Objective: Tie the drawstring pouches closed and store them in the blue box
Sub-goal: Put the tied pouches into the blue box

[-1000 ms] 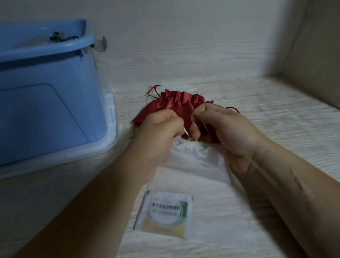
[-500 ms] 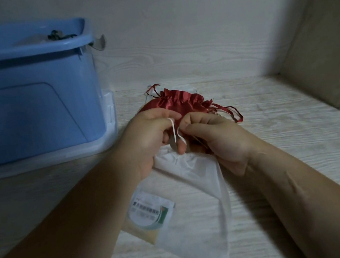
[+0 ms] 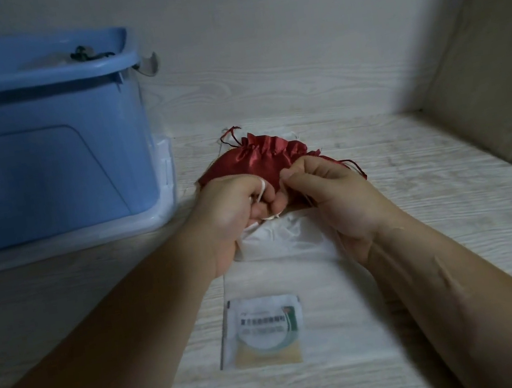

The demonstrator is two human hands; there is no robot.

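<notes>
A sheer white drawstring pouch (image 3: 285,256) lies on the wooden surface with a printed sachet (image 3: 264,334) inside it. My left hand (image 3: 234,210) and my right hand (image 3: 324,193) meet at its gathered mouth, each with curled fingers pinching the white drawstring (image 3: 261,193), which loops over my left forefinger. A red satin pouch (image 3: 256,160) with its mouth gathered lies just behind my hands. The blue box (image 3: 41,143) stands at the left, with a dark cord showing over its rim.
The blue box sits on a clear plastic lid (image 3: 167,187). A wooden wall (image 3: 291,39) closes the back and a side panel (image 3: 493,58) closes the right. Bare wooden surface (image 3: 448,198) lies to the right of my hands.
The white pouch has swung back so its body and the sachet lie straight toward me. My hands stay together at its mouth, working the white drawstring.
</notes>
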